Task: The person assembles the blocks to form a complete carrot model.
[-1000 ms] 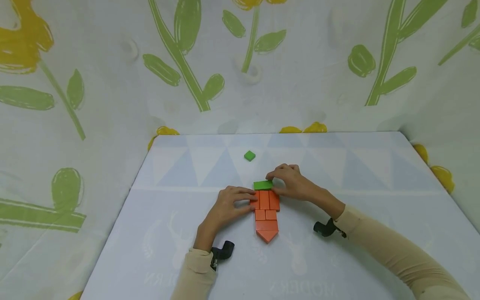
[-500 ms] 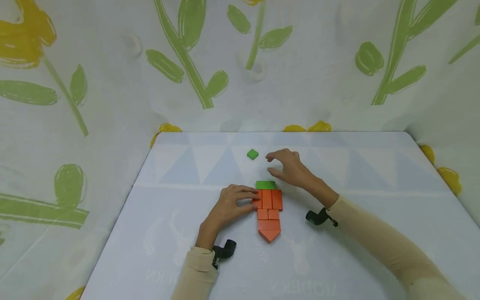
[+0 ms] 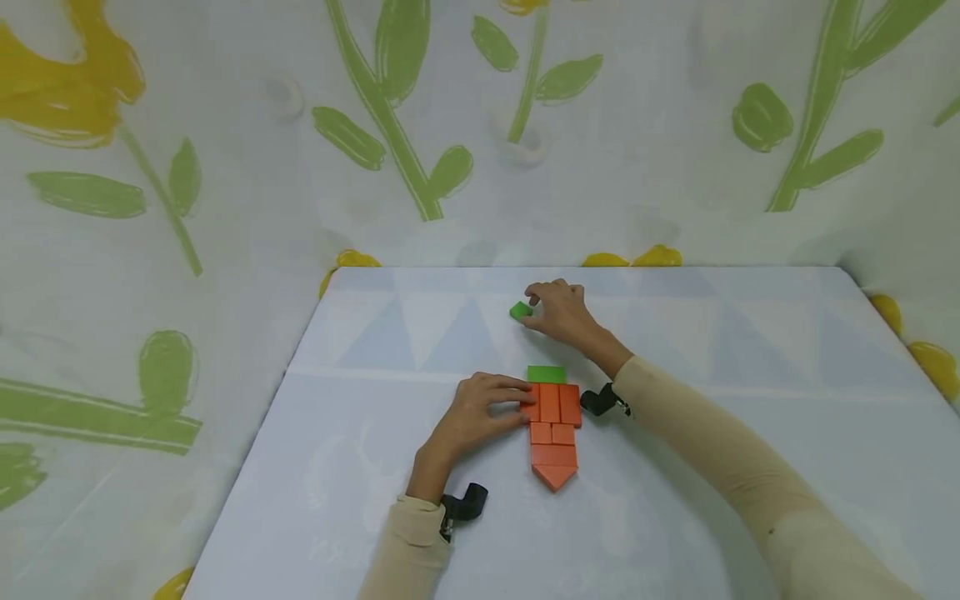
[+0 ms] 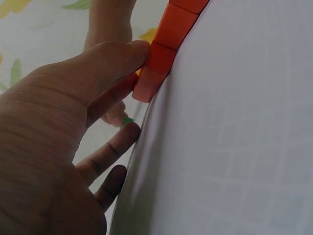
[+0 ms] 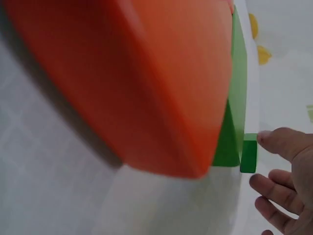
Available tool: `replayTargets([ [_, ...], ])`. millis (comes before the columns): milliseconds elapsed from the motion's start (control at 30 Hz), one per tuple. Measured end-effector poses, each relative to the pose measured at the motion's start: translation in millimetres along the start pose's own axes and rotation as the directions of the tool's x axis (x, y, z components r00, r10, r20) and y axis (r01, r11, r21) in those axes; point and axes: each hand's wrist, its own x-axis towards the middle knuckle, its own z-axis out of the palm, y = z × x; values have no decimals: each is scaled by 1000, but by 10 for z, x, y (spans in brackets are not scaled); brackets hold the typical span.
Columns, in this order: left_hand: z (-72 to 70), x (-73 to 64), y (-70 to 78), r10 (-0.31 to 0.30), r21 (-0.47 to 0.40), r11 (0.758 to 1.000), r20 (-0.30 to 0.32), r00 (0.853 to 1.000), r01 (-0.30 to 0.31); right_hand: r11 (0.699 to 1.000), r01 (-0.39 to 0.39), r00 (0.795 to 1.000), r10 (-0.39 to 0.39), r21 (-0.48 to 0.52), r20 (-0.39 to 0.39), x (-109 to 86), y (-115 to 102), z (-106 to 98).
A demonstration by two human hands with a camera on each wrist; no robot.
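Note:
Orange-red blocks point(image 3: 553, 454) lie flat together in a column with a pointed near end. A green rectangular block point(image 3: 546, 374) lies against the far end. My left hand point(image 3: 480, 410) rests at the column's left side, its fingertips touching the left long block point(image 3: 532, 406); in the left wrist view the thumb touches an orange-red block point(image 4: 159, 63). Farther back, my right hand point(image 3: 562, 312) is at a small green block point(image 3: 520, 311). Its thumb is right at that block point(image 5: 249, 155) in the right wrist view, the other fingers spread apart from it.
All the blocks lie on a pale table point(image 3: 360, 433) with a faint triangle pattern. A flower-print cloth point(image 3: 255, 183) hangs behind the table and along its left side. Black wrist cameras point(image 3: 467, 504) are strapped to both wrists.
My right hand has let go of the green rectangular block and moved back to the small green block. The left hand stays at the column. The head view has shifted slightly.

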Motion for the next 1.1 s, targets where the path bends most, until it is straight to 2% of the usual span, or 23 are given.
replayTargets([
  [200, 8, 4, 23, 19, -3, 1000, -24, 1000, -19, 998, 64, 998, -64, -21, -10, -2, 3, -26],
  [333, -7, 12, 10, 26, 3, 1000, -25, 999, -26, 988, 156, 988, -156, 6, 6, -91, -36, -126],
  [467, -30, 12, -9, 29, 14, 999, -24, 999, -29, 956, 289, 955, -291, 46, 51, -212, -75, -209],
  [600, -49, 8, -12, 27, 17, 999, -25, 999, -27, 925, 378, 922, -380, 50, 78, -322, -106, -247],
  [700, -39, 1, -11, 18, 6, 1000, -19, 1000, -17, 915, 400, 909, -403, 50, 107, -399, -112, -243],
  [833, -9, -7, -13, 6, -6, 1000, -9, 1000, -6, 913, 403, 902, -409, 65, 142, -486, -97, -210],
  [1100, -11, 2, 19, 22, -16, 1000, -20, 1000, -22, 892, 447, 881, -452, 65, 142, -551, -59, -167],
])
